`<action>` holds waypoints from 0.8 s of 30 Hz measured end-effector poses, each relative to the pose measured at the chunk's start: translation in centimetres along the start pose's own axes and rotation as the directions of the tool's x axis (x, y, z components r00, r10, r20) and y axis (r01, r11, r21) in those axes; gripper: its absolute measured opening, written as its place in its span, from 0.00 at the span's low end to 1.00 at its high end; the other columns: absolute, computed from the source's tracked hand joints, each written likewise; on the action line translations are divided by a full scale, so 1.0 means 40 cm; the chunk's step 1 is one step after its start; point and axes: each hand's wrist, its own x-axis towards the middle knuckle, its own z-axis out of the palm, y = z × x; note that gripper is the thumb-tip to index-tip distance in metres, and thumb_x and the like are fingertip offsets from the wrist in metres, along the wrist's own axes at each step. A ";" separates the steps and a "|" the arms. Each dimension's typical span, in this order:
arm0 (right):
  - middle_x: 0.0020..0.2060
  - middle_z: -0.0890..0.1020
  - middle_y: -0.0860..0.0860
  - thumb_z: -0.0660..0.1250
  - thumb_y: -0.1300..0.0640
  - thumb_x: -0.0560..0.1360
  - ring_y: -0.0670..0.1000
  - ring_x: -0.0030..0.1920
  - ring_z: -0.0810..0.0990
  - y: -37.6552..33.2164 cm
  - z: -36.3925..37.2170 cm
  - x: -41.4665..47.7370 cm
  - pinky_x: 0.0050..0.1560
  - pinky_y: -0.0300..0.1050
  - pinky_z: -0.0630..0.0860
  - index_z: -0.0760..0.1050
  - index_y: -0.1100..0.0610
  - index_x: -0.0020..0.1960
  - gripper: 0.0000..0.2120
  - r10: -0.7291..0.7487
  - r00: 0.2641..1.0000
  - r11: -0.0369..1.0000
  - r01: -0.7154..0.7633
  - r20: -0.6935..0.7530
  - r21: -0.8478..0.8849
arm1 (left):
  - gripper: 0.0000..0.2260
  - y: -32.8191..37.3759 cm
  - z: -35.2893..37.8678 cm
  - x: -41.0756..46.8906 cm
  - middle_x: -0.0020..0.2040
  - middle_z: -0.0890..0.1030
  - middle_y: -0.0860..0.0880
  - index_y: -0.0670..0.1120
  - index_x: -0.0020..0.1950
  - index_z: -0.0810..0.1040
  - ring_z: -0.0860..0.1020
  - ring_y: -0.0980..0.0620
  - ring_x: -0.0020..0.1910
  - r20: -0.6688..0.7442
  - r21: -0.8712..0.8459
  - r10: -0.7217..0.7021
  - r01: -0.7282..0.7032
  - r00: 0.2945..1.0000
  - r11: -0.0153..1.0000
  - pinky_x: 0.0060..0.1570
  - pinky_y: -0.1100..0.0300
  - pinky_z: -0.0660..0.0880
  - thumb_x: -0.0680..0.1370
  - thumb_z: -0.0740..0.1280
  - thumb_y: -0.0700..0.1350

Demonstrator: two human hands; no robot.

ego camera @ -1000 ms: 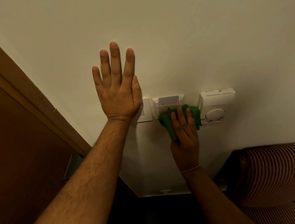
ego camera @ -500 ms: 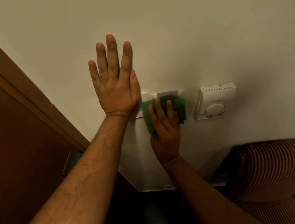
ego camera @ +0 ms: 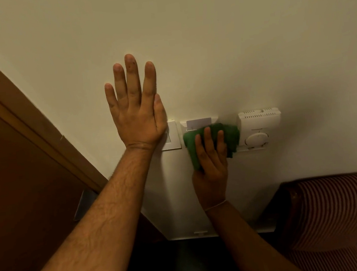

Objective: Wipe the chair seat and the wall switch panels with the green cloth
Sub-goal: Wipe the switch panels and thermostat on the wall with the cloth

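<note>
Cloth [ego camera: 212, 140] pressed on card-slot panel [ego camera: 198, 123] — right hand [ego camera: 212, 165].

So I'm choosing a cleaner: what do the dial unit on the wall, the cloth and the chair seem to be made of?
Dial unit: likely moulded white plastic, smooth, with vent slots and a round knob.
Green cloth: soft fabric, possibly microfibre; it bunches under the right hand.
Chair: red-and-white striped woven upholstery, padded and rounded.

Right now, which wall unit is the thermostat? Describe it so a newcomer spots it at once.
Find the cream wall above the striped chair; three white units sit in a row there. The thermostat is the rightmost, just right of the green cloth. Only it has vent slots on top and a round dial below.
</note>
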 end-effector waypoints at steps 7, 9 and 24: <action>0.78 0.70 0.51 0.55 0.72 0.82 0.54 0.84 0.58 -0.018 0.045 -0.010 0.84 0.55 0.54 0.71 0.54 0.77 0.28 -0.231 0.957 0.961 0.253 0.175 -0.112 | 0.30 0.003 -0.003 0.003 0.89 0.33 0.56 0.57 0.90 0.39 0.35 0.52 0.89 0.010 -0.009 -0.001 0.001 1.000 1.000 0.87 0.45 0.36 0.90 0.47 0.54; 0.79 0.70 0.50 0.55 0.70 0.84 0.54 0.83 0.60 0.011 0.035 -0.024 0.83 0.53 0.55 0.70 0.53 0.78 0.27 -0.262 0.939 0.946 0.295 0.221 -0.132 | 0.30 0.002 -0.004 0.001 0.89 0.33 0.56 0.57 0.90 0.39 0.35 0.52 0.89 0.012 -0.017 -0.012 0.012 1.000 1.000 0.87 0.46 0.35 0.90 0.47 0.54; 0.74 0.74 0.58 0.61 0.70 0.84 0.60 0.81 0.63 0.025 -0.050 0.018 0.79 0.65 0.65 0.75 0.62 0.72 0.18 -0.072 0.995 0.997 0.070 0.070 0.030 | 0.30 -0.001 0.003 -0.002 0.89 0.33 0.55 0.57 0.90 0.38 0.35 0.51 0.89 0.010 0.008 -0.004 0.004 1.000 1.000 0.87 0.47 0.35 0.90 0.47 0.54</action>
